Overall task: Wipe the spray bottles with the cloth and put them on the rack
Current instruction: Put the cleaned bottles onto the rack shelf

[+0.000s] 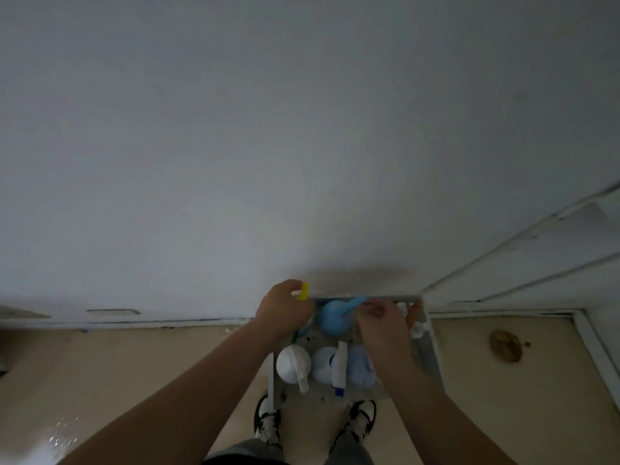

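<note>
Left grip (285,312): fingers curled round the head of the yellow-nozzle bottle (304,292), lower centre of the frame. Only the yellow tip shows above the knuckles; the body is hidden under the hand. This bottle sits at the upper left corner of the rack (433,350), close against the wall (302,129).

Right grip (382,325): back of the hand faces the camera, fingertips at the pale blue trigger of the blue bottle (330,319). The picture is blurred here (cannot tell whether the fingers pinch the trigger or only touch it).

Blue bottle: round, upright, in the rack's upper row, between the two hands.

Lower row of the rack, left to right:
- white bottle (292,362), white trigger pointing toward the bottom of the frame
- second white bottle (323,364), just beside the first, white trigger with a blue tip
- pale blue item (359,365), partly under the right forearm, too soft to identify

Just right of the right grip: orange item (412,317) with a white lump (419,330) below it, both blurred.

Rack: grey, stands on the beige floor (134,380) where the wall meets a white door frame (536,256). Two shoes (266,422) show below the rack's lower edge. A brass fitting (506,345) lies on the floor at lower right, well apart from the rack.
</note>
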Tool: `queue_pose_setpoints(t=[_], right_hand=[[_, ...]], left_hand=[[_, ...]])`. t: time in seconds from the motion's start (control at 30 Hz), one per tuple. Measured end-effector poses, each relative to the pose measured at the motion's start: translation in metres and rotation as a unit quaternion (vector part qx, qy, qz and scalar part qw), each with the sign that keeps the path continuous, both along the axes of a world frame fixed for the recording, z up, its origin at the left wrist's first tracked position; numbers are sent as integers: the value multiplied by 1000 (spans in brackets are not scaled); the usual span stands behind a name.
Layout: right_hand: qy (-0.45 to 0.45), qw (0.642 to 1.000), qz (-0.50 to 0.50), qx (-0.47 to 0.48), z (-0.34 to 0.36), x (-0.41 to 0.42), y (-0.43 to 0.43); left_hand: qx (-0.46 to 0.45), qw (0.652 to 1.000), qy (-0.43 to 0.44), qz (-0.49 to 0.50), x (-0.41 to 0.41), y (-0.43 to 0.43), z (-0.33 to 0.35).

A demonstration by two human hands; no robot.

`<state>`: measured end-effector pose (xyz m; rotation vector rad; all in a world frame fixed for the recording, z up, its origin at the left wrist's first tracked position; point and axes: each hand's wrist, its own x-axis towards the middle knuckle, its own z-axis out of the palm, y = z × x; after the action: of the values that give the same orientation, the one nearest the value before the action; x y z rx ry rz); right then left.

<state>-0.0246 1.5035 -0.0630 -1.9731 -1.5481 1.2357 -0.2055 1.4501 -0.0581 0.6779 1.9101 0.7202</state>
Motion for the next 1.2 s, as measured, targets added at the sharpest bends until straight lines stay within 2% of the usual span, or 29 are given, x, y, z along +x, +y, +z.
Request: queue_pose_setpoints(t=[0.13, 0.23, 0.33, 0.5, 0.77, 0.9, 1.03, 1.2], right_hand=[[47, 987, -69, -138, -10, -15, 20], [40, 981, -69, -177, -21, -24, 25], [-66, 990, 32, -122, -25, -29, 31], [-157, 968, 192, -47, -22, -31, 37], [-145, 933, 329, -3, -16, -31, 46], [-170, 907, 385, 14, -22, -31, 48], [-194, 891, 409, 44, -30, -29, 41], [-219, 872, 436, 34, -36, -27, 35]], left_hand=[[1, 989, 77, -126, -11, 1, 5], [-8, 971, 141, -193, -19, 0, 2], [20, 961, 180, -207, -24, -7, 1], [32, 964, 190, -182, -33, -24, -7], [49, 969, 173, -169, -29, -34, -13], [43, 967, 180, -175, -28, -37, -17], [41, 963, 195, -183, -26, -34, -17], [40, 949, 212, -231, -35, -17, -18]])
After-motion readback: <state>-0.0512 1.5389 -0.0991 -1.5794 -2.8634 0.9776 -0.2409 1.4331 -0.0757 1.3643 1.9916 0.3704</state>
